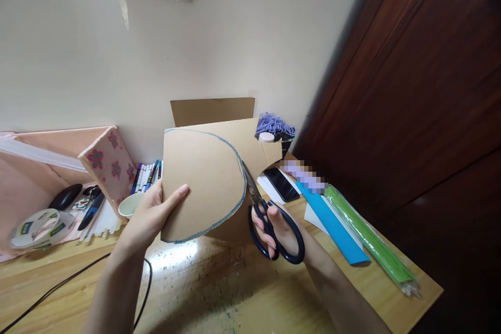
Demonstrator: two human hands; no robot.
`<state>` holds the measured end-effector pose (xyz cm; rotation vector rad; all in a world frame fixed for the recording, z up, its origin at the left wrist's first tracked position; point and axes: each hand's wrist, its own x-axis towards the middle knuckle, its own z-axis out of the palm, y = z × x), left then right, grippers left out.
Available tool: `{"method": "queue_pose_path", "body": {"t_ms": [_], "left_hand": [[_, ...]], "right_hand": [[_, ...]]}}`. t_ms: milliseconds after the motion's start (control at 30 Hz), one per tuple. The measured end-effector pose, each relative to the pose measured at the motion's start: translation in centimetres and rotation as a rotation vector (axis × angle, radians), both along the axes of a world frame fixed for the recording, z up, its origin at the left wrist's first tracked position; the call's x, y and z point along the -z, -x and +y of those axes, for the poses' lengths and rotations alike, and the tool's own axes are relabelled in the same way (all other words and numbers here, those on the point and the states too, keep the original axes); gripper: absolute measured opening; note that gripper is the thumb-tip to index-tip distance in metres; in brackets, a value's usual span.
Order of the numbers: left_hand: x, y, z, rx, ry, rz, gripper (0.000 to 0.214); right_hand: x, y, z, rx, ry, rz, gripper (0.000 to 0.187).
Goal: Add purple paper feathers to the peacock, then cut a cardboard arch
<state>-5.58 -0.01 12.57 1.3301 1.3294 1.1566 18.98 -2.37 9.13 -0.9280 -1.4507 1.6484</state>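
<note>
A sheet of brown cardboard [203, 177] is held up over the table, with a curved blue-green line drawn on it. Its left edge is gripped by my left hand [156, 211], the thumb on the front face and the other fingers hidden behind. In my right hand [276, 224] is a pair of scissors [256, 195] with black handles, fingers through the loops. The blades meet the cardboard at the right side of the curve. Along the lower right the edge follows the drawn line, while a flap of cardboard still extends to the upper right.
Behind stands another cardboard piece [213, 110] against the wall. To the right lie a phone [282, 183], a blue strip [332, 224] and a green packet [368, 235]. Purple yarn [274, 124] sits at the back. Leftward are a pink organizer [111, 164], tape [41, 227], markers [146, 176] and a cable [58, 287].
</note>
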Motion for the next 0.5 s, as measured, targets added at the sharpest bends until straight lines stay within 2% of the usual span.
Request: {"method": "queue_pose_path", "body": {"t_ms": [67,200,400,500], "left_hand": [[-0.02,0.16,0.01,-0.004,-0.009,0.027,0.052],[-0.14,0.1,-0.17,-0.006,-0.019,0.034,0.046],[-0.58,0.47,-0.38,0.022,0.087,-0.009,0.051],[-0.57,0.36,-0.54,0.017,0.119,-0.021,0.051]], "right_hand": [[-0.16,-0.17,-0.12,-0.046,0.028,0.007,0.073],[-0.05,-0.03,-0.28,-0.004,-0.003,-0.006,0.084],[-0.29,-0.04,-0.48,-0.068,-0.007,0.006,0.088],[0.03,0.45,-0.28,-0.036,-0.011,-0.028,0.085]]}}
